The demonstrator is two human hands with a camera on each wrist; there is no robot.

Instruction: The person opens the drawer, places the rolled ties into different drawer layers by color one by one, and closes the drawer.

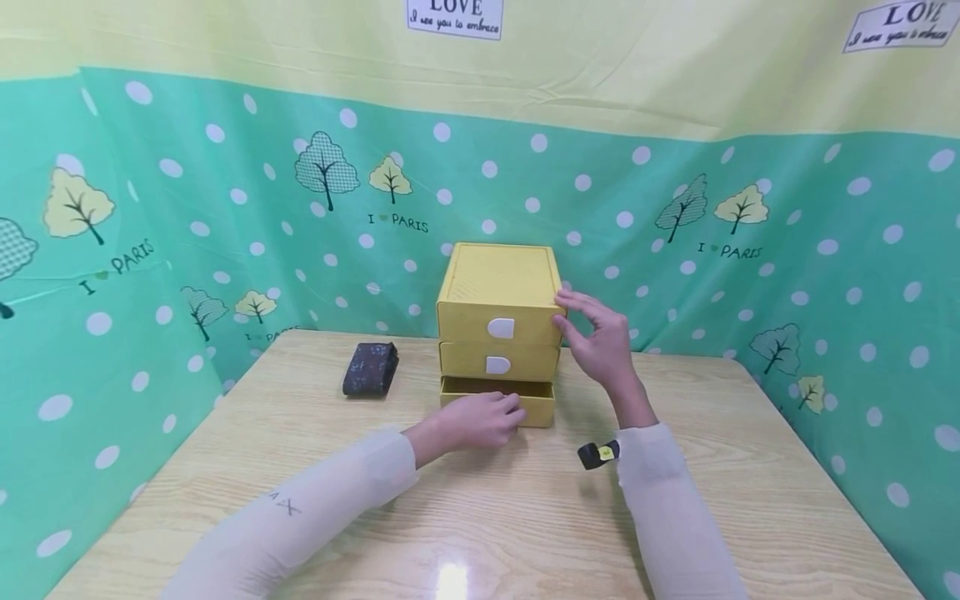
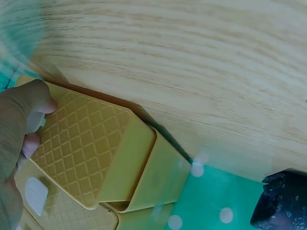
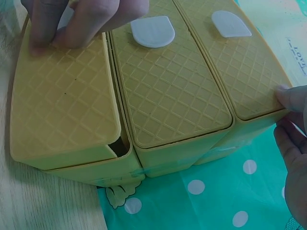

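A yellow drawer cabinet [image 1: 501, 275] stands on the table, three drawers high, with waffle-patterned fronts and white tab handles. Its bottom drawer [image 1: 536, 410] is pulled partway out; the strip of its inside that shows is in shadow. My left hand [image 1: 480, 421] pinches that drawer's white tab handle [image 2: 34, 122] between thumb and fingers. At the cabinet's upper right corner, my right hand [image 1: 602, 342] holds on, thumb on the top drawer's front and fingers at the side edge, as the right wrist view shows. The middle drawer [image 3: 172, 91] and top drawer [image 3: 240, 72] are closed.
Left of the cabinet lies a dark patterned wallet-like item [image 1: 371, 369]. A black strap with a yellow label [image 1: 598, 454] is beside the right sleeve. Green dotted cloth [image 1: 360, 275] hangs behind and at both sides of the wooden table [image 1: 525, 517].
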